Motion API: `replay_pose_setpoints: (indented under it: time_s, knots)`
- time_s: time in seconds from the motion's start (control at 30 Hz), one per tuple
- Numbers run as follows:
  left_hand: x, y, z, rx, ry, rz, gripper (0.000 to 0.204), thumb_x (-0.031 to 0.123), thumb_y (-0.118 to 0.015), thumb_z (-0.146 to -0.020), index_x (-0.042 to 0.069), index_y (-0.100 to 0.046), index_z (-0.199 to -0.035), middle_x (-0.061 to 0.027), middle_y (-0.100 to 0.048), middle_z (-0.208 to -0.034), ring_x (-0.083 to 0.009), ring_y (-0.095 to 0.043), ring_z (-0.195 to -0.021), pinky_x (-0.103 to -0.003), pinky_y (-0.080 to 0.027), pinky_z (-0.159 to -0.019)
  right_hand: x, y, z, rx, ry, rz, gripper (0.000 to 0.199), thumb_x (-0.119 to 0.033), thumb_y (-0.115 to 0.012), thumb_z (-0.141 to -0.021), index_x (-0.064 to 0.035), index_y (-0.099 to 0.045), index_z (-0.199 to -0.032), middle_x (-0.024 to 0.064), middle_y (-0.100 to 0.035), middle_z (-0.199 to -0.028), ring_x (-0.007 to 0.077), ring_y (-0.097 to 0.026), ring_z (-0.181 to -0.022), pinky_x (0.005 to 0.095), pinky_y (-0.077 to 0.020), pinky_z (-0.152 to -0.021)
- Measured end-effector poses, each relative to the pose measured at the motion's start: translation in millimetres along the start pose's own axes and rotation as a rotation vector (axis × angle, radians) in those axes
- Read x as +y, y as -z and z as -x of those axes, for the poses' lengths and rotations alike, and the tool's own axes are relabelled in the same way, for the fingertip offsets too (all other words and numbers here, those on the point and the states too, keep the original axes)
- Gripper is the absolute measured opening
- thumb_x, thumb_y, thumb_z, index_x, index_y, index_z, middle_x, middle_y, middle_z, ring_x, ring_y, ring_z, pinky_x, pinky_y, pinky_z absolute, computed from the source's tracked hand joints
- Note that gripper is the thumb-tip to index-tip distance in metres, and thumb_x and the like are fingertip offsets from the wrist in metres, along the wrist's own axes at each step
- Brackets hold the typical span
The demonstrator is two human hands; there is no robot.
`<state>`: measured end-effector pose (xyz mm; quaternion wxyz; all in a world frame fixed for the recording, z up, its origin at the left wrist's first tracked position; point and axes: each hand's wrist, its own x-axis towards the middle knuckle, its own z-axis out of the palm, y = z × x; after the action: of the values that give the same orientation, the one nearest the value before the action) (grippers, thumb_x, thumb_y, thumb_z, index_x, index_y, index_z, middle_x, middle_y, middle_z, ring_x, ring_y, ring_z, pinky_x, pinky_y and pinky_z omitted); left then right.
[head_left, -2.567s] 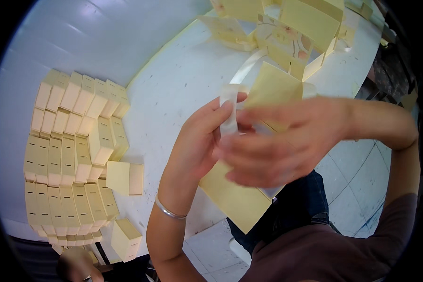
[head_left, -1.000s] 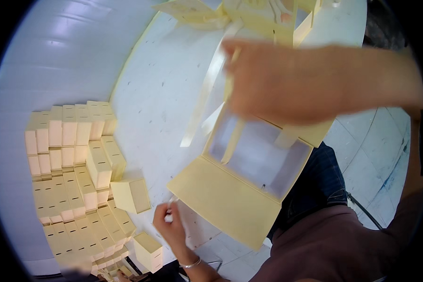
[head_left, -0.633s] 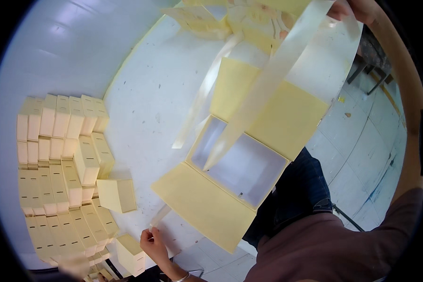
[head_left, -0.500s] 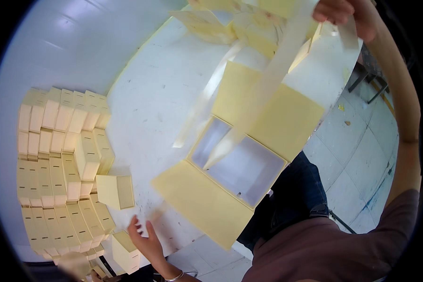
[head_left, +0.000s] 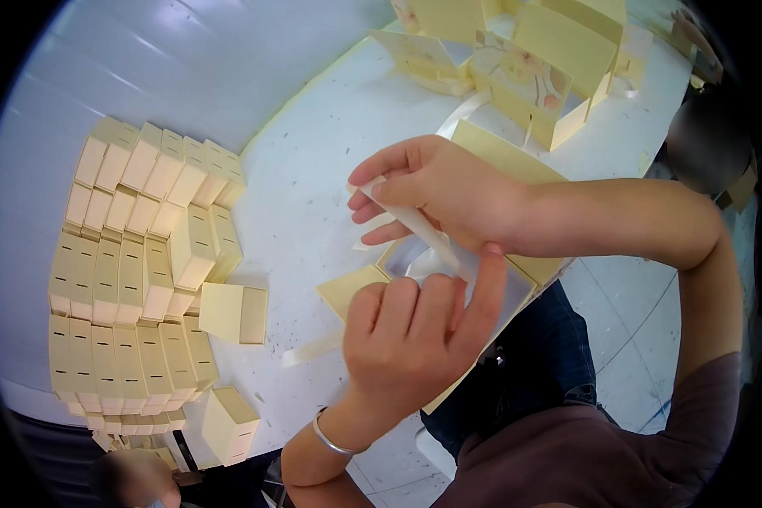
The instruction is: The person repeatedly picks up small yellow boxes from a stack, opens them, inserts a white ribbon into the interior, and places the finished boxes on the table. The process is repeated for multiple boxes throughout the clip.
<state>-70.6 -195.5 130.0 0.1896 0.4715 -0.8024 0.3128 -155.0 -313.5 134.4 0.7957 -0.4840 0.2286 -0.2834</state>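
Note:
A pale yellow box with a lavender inside lies opened out in front of me, its left flap [head_left: 345,289] showing beside my left hand. Both hands hide much of the box. Between thumb and fingers, my right hand [head_left: 457,190] pinches a cream ribbon [head_left: 425,229]. The ribbon slants down to my left hand [head_left: 411,334], whose fingers are curled at its lower end, though its exact grip is partly hidden. Another pale ribbon end [head_left: 309,349] lies on the table, left of my left hand.
Stacked pale yellow boxes [head_left: 127,271] fill the table's left side. Two single boxes, one upper [head_left: 222,313] and one lower [head_left: 229,427], stand beside them. Opened boxes with a floral print [head_left: 523,72] stand at the far edge. Other people are at the right and lower left.
My right hand has come down from the upper right to above the box. My left hand has moved right from beside the stacks and closed at the ribbon.

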Motion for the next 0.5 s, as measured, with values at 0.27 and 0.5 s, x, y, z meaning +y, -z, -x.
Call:
replay_pose_setpoints:
  time_s: [0.27, 0.5]
  knots:
    - [-26.5, 3.4, 7.0, 0.055, 0.416, 0.701, 0.01, 0.002, -0.066, -0.071, 0.005, -0.062, -0.08, -0.0026, -0.056, -0.074, -0.013, -0.049, -0.059, -0.023, -0.037, -0.055, -12.2, 13.4, 6.3, -0.101, 0.155, 0.949, 0.028, -0.02, -0.051, -0.087, 0.0026, -0.056, -0.102, 0.0118, -0.053, -0.1, 0.0196, -0.055, -0.089, 0.0345, -0.0479, -0.075]
    - [-46.4, 3.8, 10.8, -0.113, 0.646, 1.249, 0.01, -0.006, -0.062, -0.074, 0.0, -0.061, -0.082, -0.0058, -0.06, -0.075, -0.0137, -0.056, -0.07, -0.024, -0.044, -0.064, -29.2, 26.4, 2.4, -0.435, 0.244, 0.666, 0.042, -0.038, -0.054, -0.084, 0.0014, -0.06, -0.098, 0.0109, -0.059, -0.09, 0.0157, -0.054, -0.08, 0.0287, -0.0433, -0.069]
